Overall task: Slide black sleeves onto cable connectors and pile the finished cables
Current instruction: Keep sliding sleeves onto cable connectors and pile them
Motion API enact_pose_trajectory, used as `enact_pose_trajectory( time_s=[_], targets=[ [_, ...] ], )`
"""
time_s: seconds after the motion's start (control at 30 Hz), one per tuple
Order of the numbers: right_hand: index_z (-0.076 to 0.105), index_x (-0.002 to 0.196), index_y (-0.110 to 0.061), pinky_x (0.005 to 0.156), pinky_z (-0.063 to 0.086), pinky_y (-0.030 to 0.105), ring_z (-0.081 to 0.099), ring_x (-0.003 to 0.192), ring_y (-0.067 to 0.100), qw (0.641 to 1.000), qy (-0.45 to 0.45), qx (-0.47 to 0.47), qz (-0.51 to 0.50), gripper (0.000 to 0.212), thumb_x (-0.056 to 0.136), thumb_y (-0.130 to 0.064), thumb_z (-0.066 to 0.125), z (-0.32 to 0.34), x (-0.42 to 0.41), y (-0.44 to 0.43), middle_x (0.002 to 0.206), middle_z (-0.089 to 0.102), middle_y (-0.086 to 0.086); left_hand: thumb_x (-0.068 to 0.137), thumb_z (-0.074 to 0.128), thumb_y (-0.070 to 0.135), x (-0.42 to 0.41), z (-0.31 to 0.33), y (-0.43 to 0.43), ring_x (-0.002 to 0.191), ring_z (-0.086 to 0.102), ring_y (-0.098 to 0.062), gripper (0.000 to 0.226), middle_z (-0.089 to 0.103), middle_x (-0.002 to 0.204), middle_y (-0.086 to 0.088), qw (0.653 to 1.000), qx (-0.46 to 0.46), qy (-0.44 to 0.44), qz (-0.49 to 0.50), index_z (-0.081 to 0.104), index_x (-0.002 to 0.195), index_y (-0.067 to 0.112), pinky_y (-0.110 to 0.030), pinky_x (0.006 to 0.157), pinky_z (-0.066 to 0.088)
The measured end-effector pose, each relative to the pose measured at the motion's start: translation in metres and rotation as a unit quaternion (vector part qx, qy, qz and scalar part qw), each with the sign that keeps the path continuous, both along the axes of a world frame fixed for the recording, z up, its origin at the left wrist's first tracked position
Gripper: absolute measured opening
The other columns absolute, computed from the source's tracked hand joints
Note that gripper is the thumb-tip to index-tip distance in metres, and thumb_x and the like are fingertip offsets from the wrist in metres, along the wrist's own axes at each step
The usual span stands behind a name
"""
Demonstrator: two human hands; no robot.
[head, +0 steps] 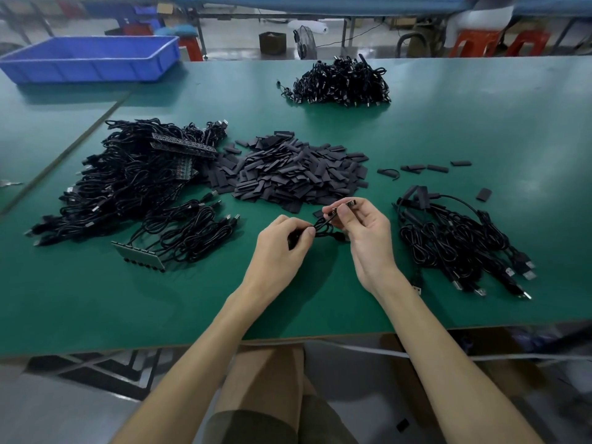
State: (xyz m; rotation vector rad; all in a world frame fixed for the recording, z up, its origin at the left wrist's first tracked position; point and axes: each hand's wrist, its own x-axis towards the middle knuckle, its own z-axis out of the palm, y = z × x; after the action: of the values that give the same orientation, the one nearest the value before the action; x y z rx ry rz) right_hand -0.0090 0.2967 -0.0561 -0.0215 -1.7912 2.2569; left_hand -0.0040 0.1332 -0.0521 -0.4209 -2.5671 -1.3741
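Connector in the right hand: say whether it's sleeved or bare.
Bare: the connector pinched by the right hand shows its small board, uncovered.

The left hand (282, 241) curls over something dark in its palm; whether that is a sleeve or more of the cable (323, 226) cannot be told. The connector (342, 207) pinched in the right hand (365, 235) is mostly covered by fingers (344, 217) and too small to read. A plug (416, 280) is partly hidden behind the right wrist. The blue bin (89, 59) at upper left is cut by the frame's edge, as is the counter (320, 299) on both sides. The stools (474, 43) and a box (272, 42) along the top are blurred.
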Motion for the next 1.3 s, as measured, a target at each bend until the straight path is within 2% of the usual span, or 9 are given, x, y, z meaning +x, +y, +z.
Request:
enact_pose_trajectory(
  time_s=[0.17,0.27,0.47,0.57,0.77,0.87,1.03,1.17,1.3],
  targets=[
    [0.068,0.109,-0.013,0.088,0.054,0.025,0.070,0.088,0.011,1.000,-0.011,0.019,-0.003,0.014,0.104,-0.006,0.057,-0.001,-0.002,0.000,0.083,0.075,-0.002,0.105,0.053,0.033,-0.009,0.007,-0.001,0.086,0.062,0.001,0.026,0.070,0.095,0.008,0.999,0.029,-0.010,0.034,0.075,0.094,0.025,-0.007,0.070,0.041],
    [0.066,0.118,-0.013,0.084,0.055,0.020,0.069,0.081,0.007,0.999,-0.020,0.028,0.003,0.018,0.105,-0.005,0.056,-0.002,-0.002,-0.001,0.078,0.074,-0.005,0.101,0.060,0.019,-0.027,0.014,0.002,0.086,0.056,0.001,0.012,0.065,0.101,0.004,0.997,-0.045,-0.026,0.050,0.073,0.103,0.020,-0.007,0.077,0.043],
    [0.065,0.126,-0.010,0.086,0.053,0.020,0.063,0.080,0.004,0.999,-0.020,0.037,-0.008,0.022,0.107,-0.009,0.053,-0.004,-0.003,0.001,0.076,0.069,-0.009,0.097,0.068,0.025,-0.052,0.029,0.029,0.103,0.058,-0.026,0.020,0.057,0.112,-0.007,0.985,-0.170,-0.029,0.013,0.071,0.111,0.011,-0.040,0.091,0.050],
    [0.066,0.127,-0.015,0.085,0.051,0.018,0.063,0.081,0.003,0.998,-0.026,0.047,-0.021,0.024,0.108,-0.011,0.051,-0.005,-0.004,0.000,0.078,0.069,-0.011,0.095,0.069,0.031,-0.061,0.033,0.041,0.113,0.055,-0.028,0.030,0.057,0.120,-0.010,0.971,-0.234,-0.041,0.013,0.068,0.117,0.011,-0.039,0.091,0.048],
    [0.069,0.127,-0.015,0.090,0.052,0.024,0.065,0.090,0.008,0.998,-0.024,0.066,0.004,0.025,0.108,-0.021,0.054,-0.004,-0.002,-0.001,0.086,0.070,-0.013,0.093,0.071,0.019,-0.068,0.036,0.047,0.114,0.057,-0.034,0.019,0.065,0.115,-0.017,0.958,-0.274,-0.080,0.005,0.073,0.105,0.005,-0.045,0.094,0.049],
    [0.066,0.134,-0.012,0.091,0.052,0.016,0.070,0.104,0.001,0.997,-0.019,0.074,0.031,0.029,0.105,-0.014,0.059,-0.001,0.000,-0.002,0.104,0.077,-0.019,0.091,0.070,0.014,-0.067,0.035,0.042,0.112,0.059,-0.033,0.018,0.064,0.116,-0.016,0.966,-0.243,-0.086,0.013,0.072,0.107,0.005,-0.044,0.093,0.050],
    [0.064,0.137,-0.010,0.095,0.053,0.025,0.065,0.086,0.004,0.993,-0.009,0.113,0.033,0.033,0.106,-0.006,0.053,0.000,0.003,-0.003,0.078,0.070,-0.010,0.091,0.074,0.017,-0.063,0.030,0.026,0.099,0.062,-0.025,0.015,0.067,0.104,-0.008,0.983,-0.140,-0.112,0.025,0.071,0.099,0.006,-0.039,0.085,0.053],
    [0.065,0.127,-0.008,0.089,0.054,0.023,0.071,0.088,0.010,0.995,0.001,0.096,0.041,0.024,0.105,-0.005,0.057,0.002,0.005,-0.004,0.086,0.077,0.001,0.091,0.076,0.020,-0.063,0.028,0.011,0.085,0.062,-0.014,0.016,0.068,0.097,-0.002,0.988,-0.037,-0.147,0.019,0.068,0.102,0.013,-0.022,0.067,0.044],
    [0.058,0.108,-0.009,0.085,0.053,0.020,0.075,0.089,0.013,0.995,0.010,0.084,0.050,0.007,0.103,-0.005,0.059,0.005,0.006,-0.005,0.089,0.080,0.002,0.095,0.071,0.012,-0.057,0.027,-0.001,0.069,0.065,-0.009,0.019,0.074,0.086,-0.007,0.975,0.127,-0.178,-0.039,0.073,0.113,0.008,-0.021,0.059,0.045]
  ],
)
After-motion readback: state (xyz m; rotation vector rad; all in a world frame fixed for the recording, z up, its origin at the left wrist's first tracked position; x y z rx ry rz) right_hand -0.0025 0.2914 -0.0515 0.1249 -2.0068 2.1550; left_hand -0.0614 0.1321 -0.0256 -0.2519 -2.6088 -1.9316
